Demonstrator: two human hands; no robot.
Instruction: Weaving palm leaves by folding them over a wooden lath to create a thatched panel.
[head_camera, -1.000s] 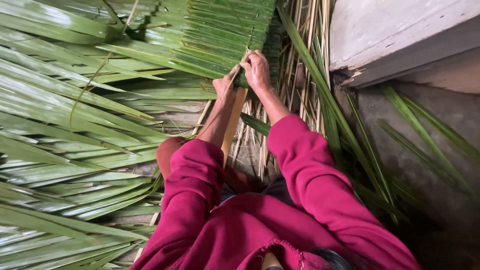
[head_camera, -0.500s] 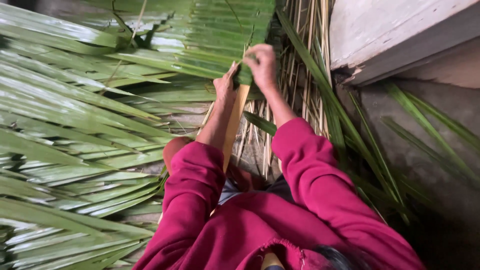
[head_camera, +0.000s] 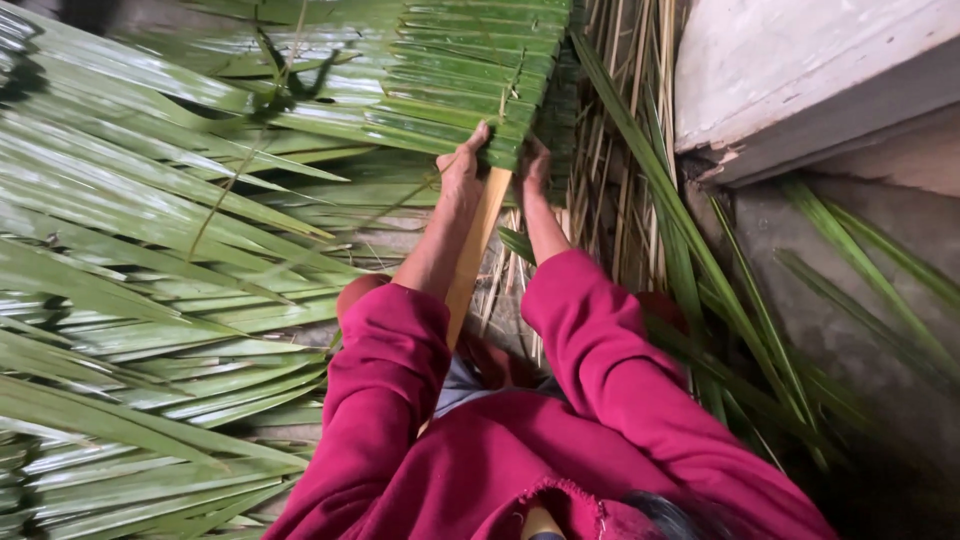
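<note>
Both hands dropped: left hand (head_camera: 463, 168) fingers and right hand (head_camera: 535, 163) fingers grasping the woven leaf edge (head_camera: 500, 150).

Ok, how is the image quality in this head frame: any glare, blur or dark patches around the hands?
Head view: soft daylight, with white sheen on the loose palm leaves at left; the left hand and right hand at the folded leaf panel are fairly sharp, only slightly soft; the lower right floor falls into deep shadow; the pale concrete ledge is bright but not blown out.
</note>
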